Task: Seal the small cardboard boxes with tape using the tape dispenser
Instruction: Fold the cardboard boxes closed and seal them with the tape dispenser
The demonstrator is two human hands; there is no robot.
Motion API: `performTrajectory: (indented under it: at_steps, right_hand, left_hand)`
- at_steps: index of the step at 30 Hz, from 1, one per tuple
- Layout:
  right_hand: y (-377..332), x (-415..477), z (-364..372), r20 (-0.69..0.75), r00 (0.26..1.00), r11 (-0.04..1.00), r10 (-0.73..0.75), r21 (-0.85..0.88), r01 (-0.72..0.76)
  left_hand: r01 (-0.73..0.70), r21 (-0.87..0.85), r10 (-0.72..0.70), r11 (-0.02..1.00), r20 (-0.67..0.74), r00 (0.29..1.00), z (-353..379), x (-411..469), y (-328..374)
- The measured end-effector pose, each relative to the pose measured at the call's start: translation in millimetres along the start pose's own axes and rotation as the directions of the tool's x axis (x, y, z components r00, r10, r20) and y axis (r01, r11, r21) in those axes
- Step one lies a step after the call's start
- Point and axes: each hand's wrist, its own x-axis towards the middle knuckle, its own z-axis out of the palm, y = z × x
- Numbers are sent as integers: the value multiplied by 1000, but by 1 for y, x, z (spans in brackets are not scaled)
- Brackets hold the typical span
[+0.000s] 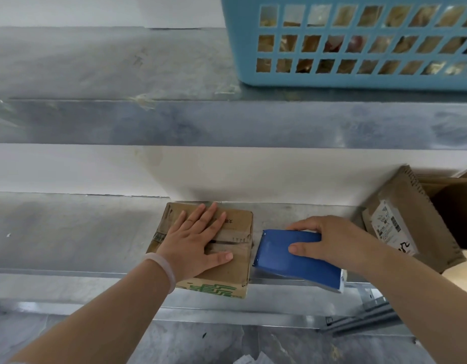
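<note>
Metal shelf (69,232), near edge: small box (235,274) under left hand (198,243), fingers flat and spread, pressing flaps. Right hand (340,240) grips blue tape dispenser (287,258) just right of box. Risks: flap seam gapes, tape may lie crooked; dispenser push may slide box off edge.

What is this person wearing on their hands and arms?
Very little. The left hand and the right hand have no gloves, and no sleeves show on either forearm. The one clear item is a smooth, pale, translucent bangle around the left wrist. The right wrist has nothing on it.
</note>
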Motion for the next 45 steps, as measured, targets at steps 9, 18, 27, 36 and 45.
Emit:
performTrajectory:
  at_steps: [9,18,27,36,45]
  right_hand:
    - [-19,2,18,56,997,842,-48,-534,71]
    - [7,-18,-24,-193,977,856,-92,-516,-21]
    - [81,2,27,-95,910,448,-403,-888,106]
    - [71,-7,82,-208,919,587,-334,-809,30]
    - [78,-2,107,-35,998,651,-57,-759,10]
  left_hand:
    - [7,-16,-7,1000,-5,1000,-1,0,0]
    - [13,-42,-14,999,-44,999,-2,-2,1]
    - [21,-68,-26,998,-75,997,-3,-4,2]
    - [14,-78,-21,997,-92,996,-1,-3,1]
    - [2,-83,-10,997,-103,995,-2,-3,0]
